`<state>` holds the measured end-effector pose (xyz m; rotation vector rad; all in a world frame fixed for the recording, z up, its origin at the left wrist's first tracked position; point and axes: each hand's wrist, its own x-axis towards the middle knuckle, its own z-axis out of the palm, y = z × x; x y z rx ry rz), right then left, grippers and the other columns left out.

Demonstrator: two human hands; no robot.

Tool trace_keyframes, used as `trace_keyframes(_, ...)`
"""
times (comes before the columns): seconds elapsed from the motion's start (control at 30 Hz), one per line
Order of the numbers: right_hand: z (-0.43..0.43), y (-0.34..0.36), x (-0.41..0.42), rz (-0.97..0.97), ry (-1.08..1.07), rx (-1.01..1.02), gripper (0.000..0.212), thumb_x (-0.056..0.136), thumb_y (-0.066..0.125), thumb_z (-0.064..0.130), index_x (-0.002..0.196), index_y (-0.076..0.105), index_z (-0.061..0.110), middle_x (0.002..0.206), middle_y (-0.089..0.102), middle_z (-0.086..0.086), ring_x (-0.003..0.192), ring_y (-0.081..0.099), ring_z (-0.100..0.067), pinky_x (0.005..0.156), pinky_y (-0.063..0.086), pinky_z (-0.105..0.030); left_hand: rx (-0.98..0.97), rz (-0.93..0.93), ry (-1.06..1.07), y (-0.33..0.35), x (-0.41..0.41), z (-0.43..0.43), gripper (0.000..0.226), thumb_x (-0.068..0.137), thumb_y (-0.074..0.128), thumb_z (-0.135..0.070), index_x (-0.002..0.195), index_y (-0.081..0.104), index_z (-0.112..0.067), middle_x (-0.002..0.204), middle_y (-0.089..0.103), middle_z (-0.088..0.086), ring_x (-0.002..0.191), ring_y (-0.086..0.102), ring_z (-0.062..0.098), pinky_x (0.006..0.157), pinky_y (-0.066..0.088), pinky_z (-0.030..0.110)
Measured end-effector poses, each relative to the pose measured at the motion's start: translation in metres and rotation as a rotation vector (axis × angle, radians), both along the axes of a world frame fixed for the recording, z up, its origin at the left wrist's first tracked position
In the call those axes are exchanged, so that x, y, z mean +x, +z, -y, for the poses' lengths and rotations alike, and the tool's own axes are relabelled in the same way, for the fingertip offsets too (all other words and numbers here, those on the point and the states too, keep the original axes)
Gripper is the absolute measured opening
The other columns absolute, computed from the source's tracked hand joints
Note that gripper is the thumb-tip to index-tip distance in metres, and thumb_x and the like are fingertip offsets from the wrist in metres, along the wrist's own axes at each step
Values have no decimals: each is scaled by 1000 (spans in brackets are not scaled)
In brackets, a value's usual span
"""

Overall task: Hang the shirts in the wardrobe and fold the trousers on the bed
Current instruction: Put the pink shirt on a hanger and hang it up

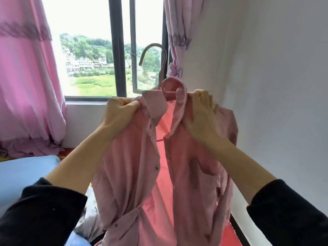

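The left hand [120, 112] has a closed grip on one shoulder of the pink button-front cotton shirt [127, 174]. The right hand [202, 114] pinches the other shoulder beside the collar. The garment is held up before the dark-framed window [115, 50], draped on a thin hooked hanger [153, 50]. Seating it on the hanger seems the step in hand. Next it needs carrying to the wardrobe, unseen here.

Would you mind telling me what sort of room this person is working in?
Most likely a home bedroom: blue bedding at lower left, pink curtains beside a window, and a pink shirt on a hanger.
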<state>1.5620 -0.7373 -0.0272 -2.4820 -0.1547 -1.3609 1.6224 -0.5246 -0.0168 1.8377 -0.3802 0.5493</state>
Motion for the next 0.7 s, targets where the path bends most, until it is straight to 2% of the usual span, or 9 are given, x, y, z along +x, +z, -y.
trace_keyframes(0.1, -12, 26, 8, 48, 111, 118, 22, 94, 52, 18, 112, 47, 7, 113, 52, -11, 100, 47, -25, 90, 34, -41, 8, 50, 0, 20, -4, -14, 37, 81, 61, -27, 54, 56, -2, 53, 42, 4, 52, 37, 12, 53, 29, 25)
trace_keyframes(0.17, -21, 43, 13, -42, 167, 156, 18, 93, 49, 13, 110, 50, 8, 106, 62, -13, 94, 57, -31, 74, 34, -32, 40, 74, -11, 31, -8, -26, 40, 81, 62, -32, 54, 57, -2, 53, 45, 5, 53, 38, 11, 53, 30, 27)
trace_keyframes(0.27, -37, 61, 22, -114, 212, 214, 15, 91, 50, 10, 103, 57, 8, 86, 59, -4, 78, 50, -22, 61, 23, -21, 230, 176, -3, 50, -17, -47, 43, 85, 61, -35, 56, 55, -4, 52, 46, 7, 53, 37, 9, 56, 31, 29)
trace_keyframes(0.33, -48, 73, 22, -10, 266, 269, 10, 89, 50, 8, 95, 58, 8, 77, 54, 2, 69, 46, -15, 58, 26, -21, 353, 331, 87, 67, -26, -58, 39, 90, 59, -32, 64, 60, -3, 57, 52, 14, 55, 40, 11, 56, 32, 30)
trace_keyframes(0.4, -56, 84, 21, 170, 349, 335, 8, 87, 49, 6, 87, 57, 6, 75, 57, 0, 67, 49, -13, 60, 34, -16, 327, 433, 127, 83, -34, -74, 26, 90, 60, -31, 76, 70, -11, 65, 62, 7, 61, 49, 12, 58, 36, 26)
trace_keyframes(0.47, -63, 85, 24, 181, 381, 315, 10, 85, 48, 6, 86, 58, 5, 77, 60, -3, 70, 52, -17, 62, 37, -19, 397, 397, 126, 83, -36, -89, 32, 92, 57, -38, 71, 65, -15, 64, 61, 5, 61, 49, 15, 59, 36, 28)
trace_keyframes(0.57, -73, 62, 31, -97, 354, 219, 14, 89, 48, 10, 93, 62, 7, 79, 62, -2, 74, 54, -18, 61, 33, -24, 546, 252, 196, 55, -34, -111, 50, 94, 51, -47, 75, 60, -1, 68, 60, 15, 65, 53, 29, 59, 36, 32)
trace_keyframes(0.7, -90, 43, 32, -155, 442, 347, 12, 90, 49, 10, 88, 61, 9, 75, 60, -4, 72, 54, -18, 60, 36, -29, 530, 221, 238, 37, -49, -129, 52, 97, 42, -48, 73, 55, -5, 60, 49, 0, 60, 46, 17, 56, 33, 26)
